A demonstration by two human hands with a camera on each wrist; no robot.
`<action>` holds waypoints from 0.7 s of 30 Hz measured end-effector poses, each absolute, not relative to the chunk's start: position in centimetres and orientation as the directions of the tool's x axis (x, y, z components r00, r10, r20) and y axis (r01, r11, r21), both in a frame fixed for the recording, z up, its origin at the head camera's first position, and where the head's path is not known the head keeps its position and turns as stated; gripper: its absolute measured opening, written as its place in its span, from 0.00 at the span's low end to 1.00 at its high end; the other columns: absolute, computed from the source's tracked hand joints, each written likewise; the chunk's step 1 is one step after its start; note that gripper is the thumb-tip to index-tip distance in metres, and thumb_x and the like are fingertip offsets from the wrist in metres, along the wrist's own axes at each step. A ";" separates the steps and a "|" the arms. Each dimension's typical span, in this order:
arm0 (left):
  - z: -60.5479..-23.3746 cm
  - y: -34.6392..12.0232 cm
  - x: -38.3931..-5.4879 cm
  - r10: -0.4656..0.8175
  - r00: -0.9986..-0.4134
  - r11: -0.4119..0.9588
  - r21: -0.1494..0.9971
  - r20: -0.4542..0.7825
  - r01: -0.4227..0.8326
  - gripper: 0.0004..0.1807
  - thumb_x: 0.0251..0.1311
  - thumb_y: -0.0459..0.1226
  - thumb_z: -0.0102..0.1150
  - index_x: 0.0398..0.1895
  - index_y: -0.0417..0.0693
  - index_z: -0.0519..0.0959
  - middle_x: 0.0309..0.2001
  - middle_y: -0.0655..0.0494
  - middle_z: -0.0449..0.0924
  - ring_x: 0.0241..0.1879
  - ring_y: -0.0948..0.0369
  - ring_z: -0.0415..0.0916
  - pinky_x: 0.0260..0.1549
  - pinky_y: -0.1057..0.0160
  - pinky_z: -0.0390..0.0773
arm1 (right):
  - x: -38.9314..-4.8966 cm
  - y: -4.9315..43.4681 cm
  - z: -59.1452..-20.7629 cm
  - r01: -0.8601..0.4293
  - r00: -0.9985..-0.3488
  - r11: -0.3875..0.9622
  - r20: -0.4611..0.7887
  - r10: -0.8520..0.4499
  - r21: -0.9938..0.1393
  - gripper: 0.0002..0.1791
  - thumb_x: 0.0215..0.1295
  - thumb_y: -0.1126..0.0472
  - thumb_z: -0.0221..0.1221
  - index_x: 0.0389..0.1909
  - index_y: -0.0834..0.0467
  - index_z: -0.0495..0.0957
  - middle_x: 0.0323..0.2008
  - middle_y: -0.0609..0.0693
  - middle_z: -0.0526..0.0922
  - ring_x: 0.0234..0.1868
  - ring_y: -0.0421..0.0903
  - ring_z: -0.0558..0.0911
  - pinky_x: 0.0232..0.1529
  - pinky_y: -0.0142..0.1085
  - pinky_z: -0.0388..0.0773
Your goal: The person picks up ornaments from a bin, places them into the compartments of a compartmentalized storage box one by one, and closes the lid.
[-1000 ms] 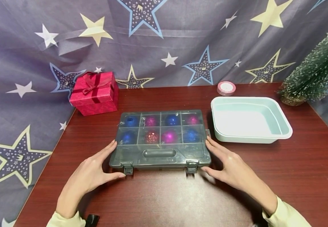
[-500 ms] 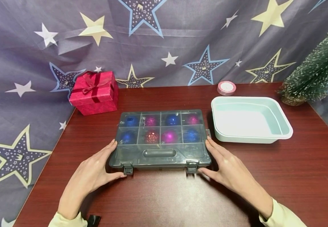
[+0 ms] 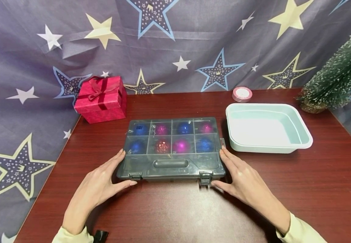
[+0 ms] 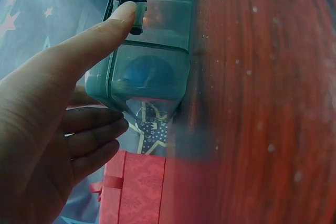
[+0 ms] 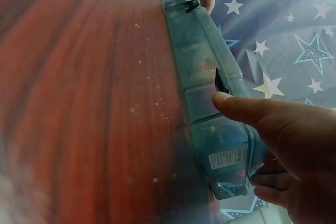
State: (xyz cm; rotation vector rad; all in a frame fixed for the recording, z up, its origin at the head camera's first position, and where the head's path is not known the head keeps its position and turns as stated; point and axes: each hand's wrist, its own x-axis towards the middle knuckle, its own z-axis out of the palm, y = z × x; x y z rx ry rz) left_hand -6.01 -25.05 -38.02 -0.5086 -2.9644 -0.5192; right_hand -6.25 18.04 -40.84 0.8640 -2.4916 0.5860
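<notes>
A grey translucent organizer case (image 3: 170, 164) lies on the table with its lid down. Blue, red and pink ball ornaments (image 3: 181, 146) show through its compartments. My left hand (image 3: 98, 184) spans the case's front left corner, fingers along the side. Its straight thumb presses the left latch (image 4: 137, 19), which sits against the front wall. My right hand (image 3: 245, 182) lies mirrored at the right side, its fingers against the side wall. The right thumb is at the right latch (image 3: 205, 179), which sticks out from the front. The fingertips are partly hidden behind the case in the wrist views.
A pale mint basin (image 3: 269, 148) stands right of the case, with a roll of ribbon (image 3: 242, 94) behind it. A frosted miniature tree (image 3: 336, 74) is at the far right. A red gift box (image 3: 102, 101) sits at back left, before a star-printed cloth (image 3: 193, 33).
The left thumb has moved up, and the left latch has swung from sticking out to lying against the case. The right thumb has slid slightly left towards the right latch. The case stays put.
</notes>
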 end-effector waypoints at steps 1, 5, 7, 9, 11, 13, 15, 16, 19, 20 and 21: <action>-38.0 -25.0 -6.0 0.306 -0.941 0.888 0.315 0.144 0.336 0.53 0.52 0.62 0.75 0.76 0.42 0.69 0.73 0.45 0.69 0.65 0.45 0.75 0.53 0.38 0.79 | -6.3 18.0 -40.9 -0.656 -0.708 0.714 0.528 -0.469 -0.245 0.53 0.51 0.42 0.78 0.67 0.74 0.72 0.66 0.69 0.75 0.59 0.66 0.81 0.52 0.58 0.81; -38.1 -25.0 -6.0 0.301 -0.941 0.889 0.314 0.151 0.335 0.53 0.52 0.62 0.76 0.75 0.42 0.69 0.73 0.46 0.69 0.64 0.44 0.75 0.52 0.38 0.79 | -6.2 18.0 -41.0 -0.650 -0.716 0.709 0.535 -0.449 -0.273 0.52 0.65 0.30 0.63 0.67 0.74 0.72 0.66 0.68 0.75 0.60 0.66 0.80 0.52 0.58 0.81; -38.1 -24.9 -6.0 0.299 -0.942 0.889 0.315 0.153 0.333 0.53 0.53 0.62 0.75 0.75 0.42 0.69 0.73 0.46 0.69 0.64 0.44 0.75 0.52 0.38 0.79 | -6.2 18.0 -41.0 -0.644 -0.721 0.709 0.538 -0.437 -0.287 0.52 0.68 0.27 0.55 0.67 0.73 0.73 0.66 0.68 0.75 0.61 0.65 0.80 0.53 0.59 0.81; -38.1 -25.0 -6.1 0.297 -0.943 0.889 0.317 0.152 0.331 0.53 0.53 0.62 0.75 0.76 0.42 0.69 0.73 0.47 0.69 0.64 0.44 0.75 0.52 0.38 0.79 | -6.2 17.9 -41.0 -0.638 -0.725 0.711 0.540 -0.427 -0.295 0.53 0.68 0.26 0.52 0.66 0.73 0.73 0.65 0.68 0.75 0.61 0.65 0.80 0.53 0.59 0.80; -38.1 -25.0 -6.1 0.294 -0.944 0.889 0.319 0.150 0.328 0.53 0.54 0.63 0.74 0.76 0.43 0.69 0.73 0.47 0.69 0.64 0.44 0.75 0.53 0.38 0.79 | -6.2 17.8 -41.0 -0.630 -0.731 0.717 0.540 -0.418 -0.297 0.52 0.69 0.26 0.52 0.66 0.73 0.74 0.65 0.68 0.76 0.61 0.65 0.80 0.53 0.59 0.81; -38.2 -25.0 -6.1 0.292 -0.945 0.890 0.319 0.151 0.326 0.53 0.54 0.63 0.73 0.76 0.43 0.69 0.73 0.47 0.69 0.64 0.44 0.75 0.53 0.38 0.79 | -6.2 17.7 -41.0 -0.621 -0.737 0.724 0.539 -0.408 -0.300 0.52 0.69 0.26 0.51 0.66 0.72 0.74 0.65 0.67 0.76 0.60 0.64 0.80 0.52 0.59 0.81; -38.2 -25.0 -6.1 0.291 -0.944 0.890 0.317 0.156 0.327 0.53 0.54 0.64 0.73 0.76 0.43 0.69 0.73 0.47 0.69 0.64 0.45 0.75 0.52 0.38 0.79 | -6.1 17.7 -41.0 -0.610 -0.745 0.731 0.535 -0.399 -0.304 0.52 0.69 0.25 0.50 0.66 0.72 0.74 0.65 0.66 0.77 0.60 0.64 0.80 0.52 0.60 0.81; -38.2 -25.0 -6.1 0.291 -0.943 0.891 0.315 0.159 0.328 0.53 0.54 0.64 0.73 0.76 0.44 0.70 0.73 0.47 0.70 0.64 0.45 0.75 0.52 0.38 0.79 | -6.1 17.7 -40.9 -0.607 -0.747 0.734 0.534 -0.395 -0.306 0.52 0.69 0.25 0.50 0.66 0.72 0.74 0.65 0.66 0.77 0.60 0.65 0.80 0.52 0.60 0.81; -38.3 -25.0 -6.1 0.290 -0.942 0.893 0.307 0.171 0.330 0.52 0.53 0.64 0.74 0.75 0.43 0.70 0.73 0.47 0.70 0.64 0.45 0.76 0.52 0.38 0.79 | -6.1 17.6 -41.0 -0.595 -0.756 0.742 0.529 -0.386 -0.309 0.52 0.69 0.25 0.50 0.66 0.71 0.74 0.65 0.66 0.77 0.59 0.65 0.80 0.52 0.61 0.81; -38.3 -25.0 -6.1 0.289 -0.942 0.893 0.306 0.173 0.330 0.52 0.53 0.63 0.74 0.75 0.43 0.71 0.73 0.47 0.70 0.63 0.45 0.76 0.52 0.38 0.79 | -6.1 17.6 -41.0 -0.592 -0.758 0.744 0.528 -0.384 -0.310 0.52 0.69 0.25 0.51 0.66 0.71 0.74 0.65 0.66 0.77 0.59 0.65 0.81 0.51 0.61 0.81; -38.3 -25.0 -6.1 0.288 -0.942 0.894 0.305 0.172 0.329 0.52 0.53 0.63 0.75 0.75 0.43 0.71 0.72 0.47 0.70 0.63 0.45 0.76 0.52 0.38 0.79 | -6.1 17.6 -41.0 -0.590 -0.760 0.746 0.526 -0.382 -0.310 0.53 0.68 0.24 0.51 0.66 0.71 0.75 0.65 0.66 0.77 0.59 0.65 0.81 0.51 0.60 0.81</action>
